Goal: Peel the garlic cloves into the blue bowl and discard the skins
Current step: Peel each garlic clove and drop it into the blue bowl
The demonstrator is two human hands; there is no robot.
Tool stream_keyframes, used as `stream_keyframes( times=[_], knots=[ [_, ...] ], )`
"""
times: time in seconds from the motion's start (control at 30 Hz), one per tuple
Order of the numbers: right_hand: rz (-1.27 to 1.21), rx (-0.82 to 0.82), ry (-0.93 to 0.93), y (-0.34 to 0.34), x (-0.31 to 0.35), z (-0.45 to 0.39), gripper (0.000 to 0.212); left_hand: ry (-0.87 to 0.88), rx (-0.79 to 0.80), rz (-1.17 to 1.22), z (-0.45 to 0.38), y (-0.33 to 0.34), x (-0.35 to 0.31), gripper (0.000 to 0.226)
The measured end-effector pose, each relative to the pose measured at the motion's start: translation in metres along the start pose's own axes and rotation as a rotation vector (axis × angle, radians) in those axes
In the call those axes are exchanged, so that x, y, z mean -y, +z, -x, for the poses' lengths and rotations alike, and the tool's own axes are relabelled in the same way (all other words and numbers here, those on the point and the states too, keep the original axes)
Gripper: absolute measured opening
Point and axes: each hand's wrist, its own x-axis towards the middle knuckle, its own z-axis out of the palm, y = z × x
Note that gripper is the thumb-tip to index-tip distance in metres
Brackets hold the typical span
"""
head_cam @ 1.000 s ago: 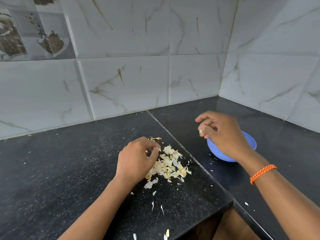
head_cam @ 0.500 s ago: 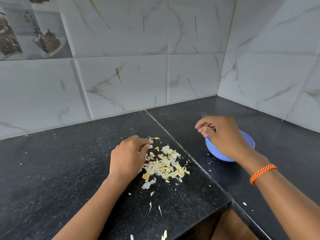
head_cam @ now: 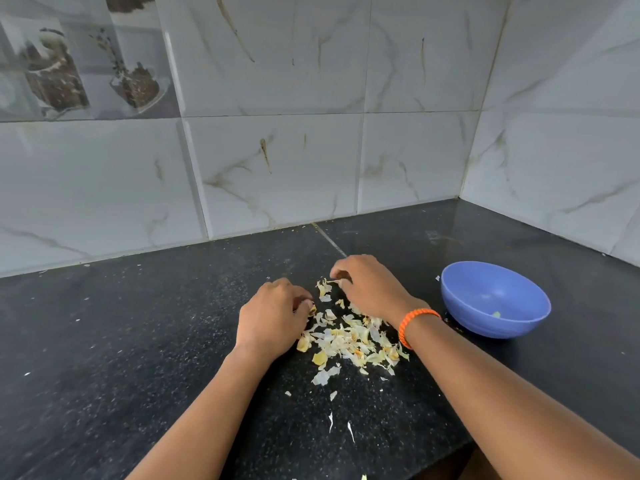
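Garlic skins heaped between hands, left hand and right hand curled, grip unclear

A pile of garlic skins lies on the counter near its front edge. The left hand sits at the pile's left side, the right hand at its back. The bowl stands right of the pile, toward the counter's back right corner, a small piece inside.

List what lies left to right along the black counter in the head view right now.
left hand → pile of garlic skins → right hand → orange wristband → blue bowl
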Motion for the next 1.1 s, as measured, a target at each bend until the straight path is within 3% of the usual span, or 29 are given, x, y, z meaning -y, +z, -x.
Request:
stream_keyframes(
  times=[0.17,0.43,0.53,0.6,0.73,0.83,0.97,1.1],
  knots=[
    [0.068,0.151,-0.038,0.013,0.009,-0.021,0.029,-0.053,-0.021,0.006,0.001,-0.001,0.0,0.015],
    [0.103,0.164,-0.083,0.006,0.02,-0.007,0.021,-0.062,-0.04,0.033,0.002,-0.001,-0.004,0.014],
    [0.15,0.088,-0.084,0.001,0.028,-0.005,0.027,-0.081,-0.042,0.048,0.002,-0.001,-0.002,0.022],
    [0.153,0.014,-0.094,0.001,0.033,-0.004,0.019,-0.087,-0.055,0.046,0.002,-0.001,-0.002,0.026],
    [0.21,0.08,-0.093,0.008,0.043,-0.003,0.015,-0.09,-0.109,0.017,0.002,0.0,-0.001,0.027],
    [0.164,0.069,-0.086,0.012,0.045,-0.006,0.012,-0.097,-0.195,0.027,0.001,-0.001,-0.001,0.026],
    [-0.179,-0.003,0.022,-0.001,0.041,-0.01,0.016,-0.095,-0.331,0.063,0.001,-0.005,-0.004,0.021],
    [-0.24,-0.043,0.033,-0.014,0.034,-0.005,0.008,-0.074,-0.337,0.092,0.003,-0.005,-0.007,0.023]
  ],
)
